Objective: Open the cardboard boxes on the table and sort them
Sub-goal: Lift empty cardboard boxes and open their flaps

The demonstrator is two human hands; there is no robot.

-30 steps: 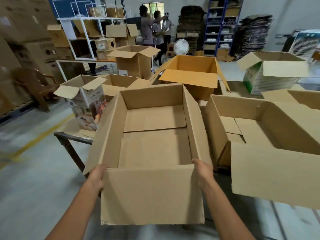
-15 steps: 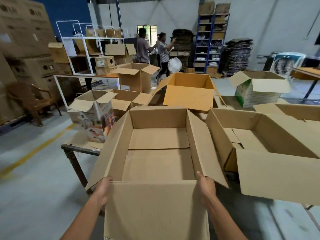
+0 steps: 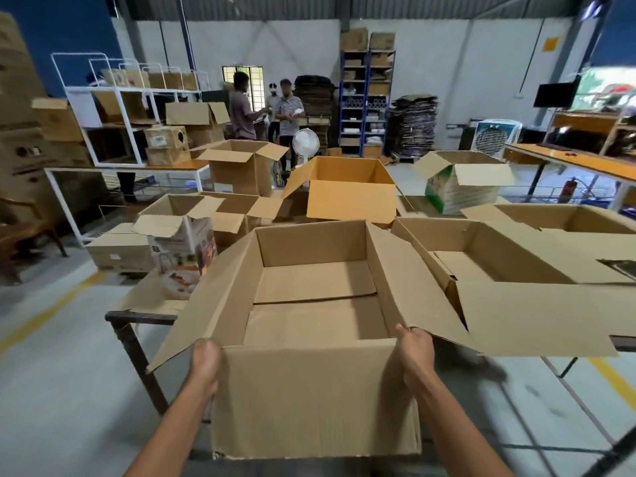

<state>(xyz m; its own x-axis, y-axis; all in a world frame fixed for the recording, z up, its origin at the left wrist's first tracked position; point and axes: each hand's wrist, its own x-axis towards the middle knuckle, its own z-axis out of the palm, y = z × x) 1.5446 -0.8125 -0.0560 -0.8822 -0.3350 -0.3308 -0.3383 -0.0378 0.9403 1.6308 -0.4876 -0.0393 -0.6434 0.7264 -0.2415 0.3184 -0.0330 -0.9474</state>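
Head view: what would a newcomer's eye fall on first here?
The large open cardboard box at centre front, empty, with the left hand and right hand holding its near corners. Around it the table is crowded with other opened boxes, the brightest an orange-brown box just behind. Far back, people stand near blue shelving.

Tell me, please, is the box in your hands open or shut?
Open: the box has its flaps spread outward, its empty inside showing.

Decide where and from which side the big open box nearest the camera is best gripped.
Grip the open box at its two near corners, from the near side, as the left hand and right hand do. It is wide, and its splayed flaps would likely bend; corners are probably stiffer.
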